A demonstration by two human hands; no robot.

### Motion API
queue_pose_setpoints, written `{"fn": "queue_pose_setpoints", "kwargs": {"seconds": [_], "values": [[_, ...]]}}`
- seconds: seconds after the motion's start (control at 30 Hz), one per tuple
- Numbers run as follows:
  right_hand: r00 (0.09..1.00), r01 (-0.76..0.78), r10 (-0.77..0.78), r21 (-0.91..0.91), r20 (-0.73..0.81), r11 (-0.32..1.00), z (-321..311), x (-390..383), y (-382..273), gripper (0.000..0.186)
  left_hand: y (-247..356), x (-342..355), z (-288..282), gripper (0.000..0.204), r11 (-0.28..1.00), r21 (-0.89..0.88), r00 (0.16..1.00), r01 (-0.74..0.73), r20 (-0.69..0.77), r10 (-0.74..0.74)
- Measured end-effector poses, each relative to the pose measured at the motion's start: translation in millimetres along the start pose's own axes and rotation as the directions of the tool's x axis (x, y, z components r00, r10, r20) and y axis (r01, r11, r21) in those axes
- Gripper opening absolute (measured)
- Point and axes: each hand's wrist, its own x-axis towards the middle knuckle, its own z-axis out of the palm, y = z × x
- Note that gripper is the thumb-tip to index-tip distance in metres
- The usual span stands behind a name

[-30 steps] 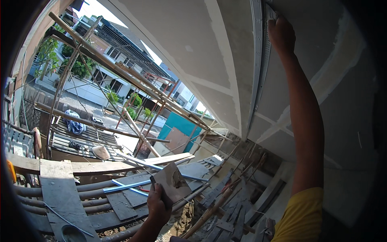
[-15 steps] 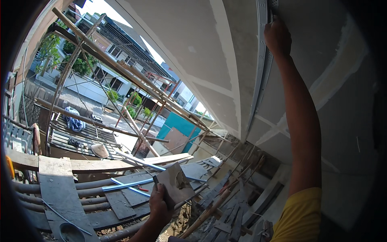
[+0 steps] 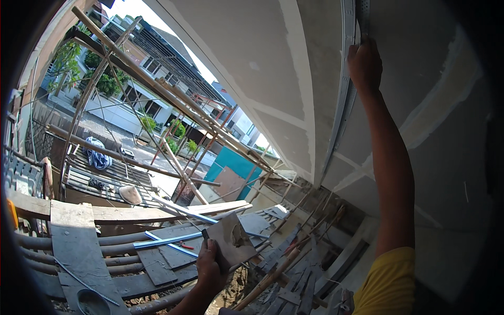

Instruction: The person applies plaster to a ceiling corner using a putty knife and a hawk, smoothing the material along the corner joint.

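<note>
My left hand (image 3: pixel 211 266) grips a flat square board (image 3: pixel 223 253) by its near left edge, fingers wrapped round it. A lump of greyish putty (image 3: pixel 237 234) sits on the board's upper face. Overhead at the upper right, my right hand (image 3: pixel 366 65) is closed beside a long perforated metal strip (image 3: pixel 343 86) fixed along the edge of the ceiling panels. A thin, blade-like piece shows just above those fingers, but its kind is hard to make out. Pale filler bands (image 3: pixel 436 113) run over the panel joints around my raised arm.
Bamboo scaffold poles (image 3: pixel 157 89) cross at the left. Below lie planks (image 3: pixel 76 241) on poles, with metal channels (image 3: pixel 168 243), red-handled pliers (image 3: pixel 186 246), a round bowl (image 3: pixel 93 302) and a pale hat (image 3: pixel 130 195). Loose boards (image 3: pixel 302 278) fill the lower middle.
My right hand has slid a little down along the metal strip in the picture. The left hand and the board have barely shifted.
</note>
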Motion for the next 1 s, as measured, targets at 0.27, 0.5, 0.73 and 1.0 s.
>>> {"fn": "queue_pose_setpoints", "kwargs": {"seconds": [0.27,0.5,0.73,1.0], "values": [[0.999,-0.026,0.026,0.022,-0.024,0.999,-4.7,36.8,7.5,0.037,3.5,-5.3,6.8,0.025,1.000,0.012,0.998,-0.010,0.061,0.009],[0.996,-0.077,0.080,-0.045,0.051,0.996,-3.1,55.1,-12.8,0.039,-3.7,-2.7,-1.1,0.030,1.000,0.025,0.997,-0.008,0.078,0.006],[0.998,-0.038,0.040,-0.045,0.040,0.998,-5.1,42.3,-18.8,0.040,1.6,-1.4,-3.9,0.030,0.999,0.039,0.997,0.006,0.082,-0.009],[0.991,-0.008,0.003,-0.039,-0.132,0.999,-11.8,50.8,-6.8,0.037,6.2,-2.7,-2.1,0.029,0.999,0.048,0.997,0.004,0.079,-0.008]]}}
